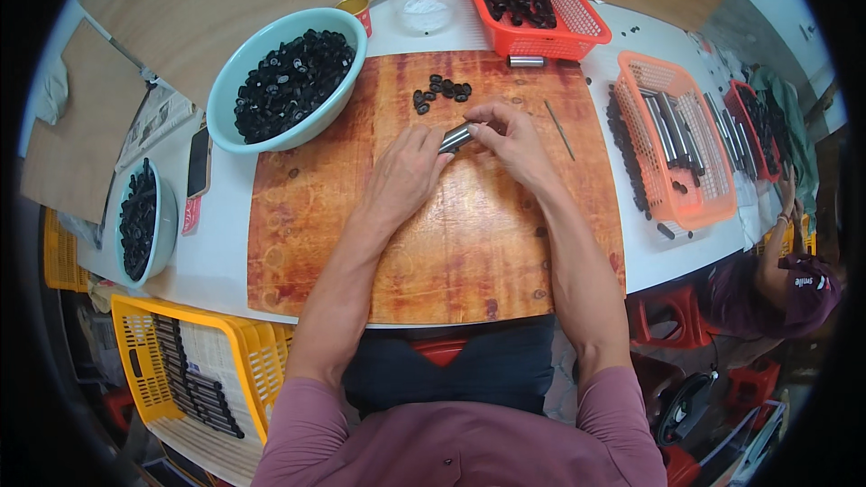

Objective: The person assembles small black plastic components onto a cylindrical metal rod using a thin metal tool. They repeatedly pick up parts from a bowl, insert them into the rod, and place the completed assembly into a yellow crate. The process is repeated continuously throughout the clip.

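The metal tube (456,137) lies with its long axis 2-to-8 o'clock, pinched between left hand (403,171) fingers and right hand (514,137) fingertips.

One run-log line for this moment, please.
both hands hold short silver metal tube | small black plastic caps beside | orange-brown wooden board

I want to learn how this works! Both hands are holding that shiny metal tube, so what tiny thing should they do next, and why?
Probably the right hand should reach for one black cap from the small pile just beyond the fingers. The left hand already grips the metal tube, the tube's end looks bare, and that pile is the closest supply.
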{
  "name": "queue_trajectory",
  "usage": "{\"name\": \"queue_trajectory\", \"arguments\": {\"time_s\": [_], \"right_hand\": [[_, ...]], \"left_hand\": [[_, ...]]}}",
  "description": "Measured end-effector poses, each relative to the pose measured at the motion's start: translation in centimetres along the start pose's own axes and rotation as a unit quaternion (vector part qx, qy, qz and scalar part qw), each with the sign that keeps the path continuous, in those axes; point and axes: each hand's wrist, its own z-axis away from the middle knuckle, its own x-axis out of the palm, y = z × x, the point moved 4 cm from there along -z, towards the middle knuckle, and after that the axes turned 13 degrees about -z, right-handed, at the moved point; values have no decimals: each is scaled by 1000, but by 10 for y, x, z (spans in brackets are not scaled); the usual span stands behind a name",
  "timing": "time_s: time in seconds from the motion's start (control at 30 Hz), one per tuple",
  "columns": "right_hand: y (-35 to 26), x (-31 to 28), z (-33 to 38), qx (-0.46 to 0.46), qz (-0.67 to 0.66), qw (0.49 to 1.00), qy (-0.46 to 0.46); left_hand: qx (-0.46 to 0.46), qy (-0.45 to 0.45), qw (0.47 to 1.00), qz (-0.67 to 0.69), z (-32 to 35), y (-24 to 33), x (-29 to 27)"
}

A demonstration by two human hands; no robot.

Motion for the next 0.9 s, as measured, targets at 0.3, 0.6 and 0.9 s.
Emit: {"name": "queue_trajectory", "arguments": {"time_s": [0.3, 0.6, 0.9], "right_hand": [[3, -6, 2, 10, 92, 994, -51], [-11, -6, 6, -68, 198, 973, -99], [-4, -9, -4, -82, 206, 974, -43]], "left_hand": [[13, 26, 1000, -12, 1, 9, 1], [-10, 38, 999, 10, 6, 13, 0], [-19, -4, 1000, -18, 1, 17, -3]]}}
